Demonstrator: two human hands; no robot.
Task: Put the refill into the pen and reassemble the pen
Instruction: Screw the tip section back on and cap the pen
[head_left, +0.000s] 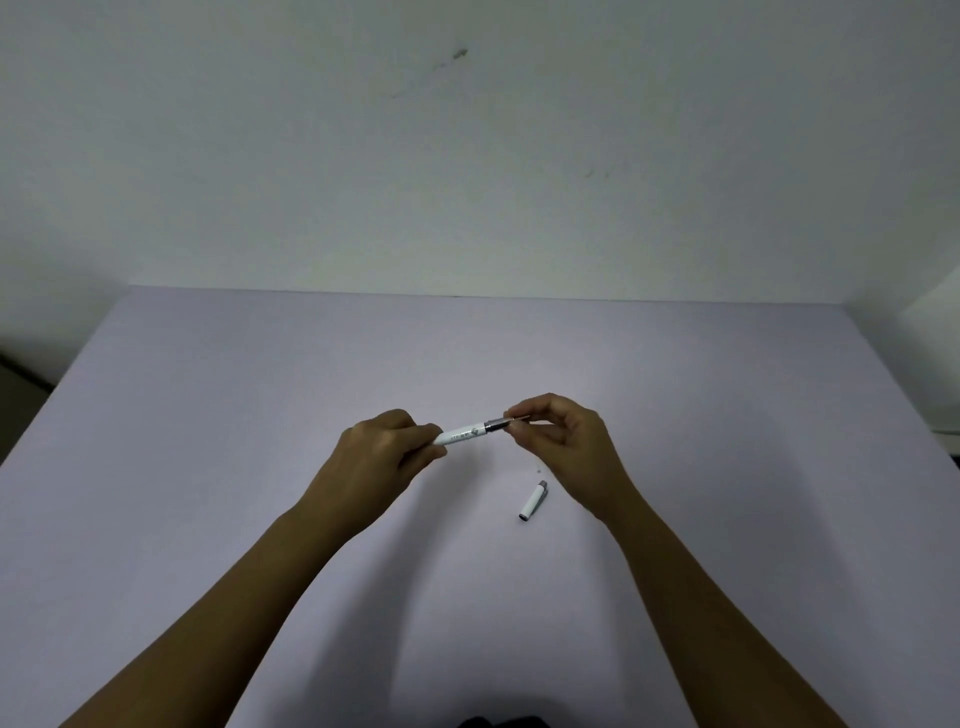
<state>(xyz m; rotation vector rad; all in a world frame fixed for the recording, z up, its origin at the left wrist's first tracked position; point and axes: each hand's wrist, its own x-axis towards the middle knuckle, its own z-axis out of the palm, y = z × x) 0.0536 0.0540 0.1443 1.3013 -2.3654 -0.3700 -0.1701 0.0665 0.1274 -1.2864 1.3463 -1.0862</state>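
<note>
A white pen barrel (464, 434) with grey print is held above the table, pointing right and slightly up. My left hand (387, 447) grips its left end. A dark metallic section (496, 424) sticks out of the barrel's right end. My right hand (563, 436) pinches that end with thumb and fingertips; the tip itself is hidden by the fingers. A short white pen cap (533, 501) with a grey end lies on the table below my right hand, apart from both hands.
The pale lilac table (260, 415) reaches back to a white wall (467, 156). Its left and right edges drop to darker floor. A dark object (498, 721) shows at the near edge.
</note>
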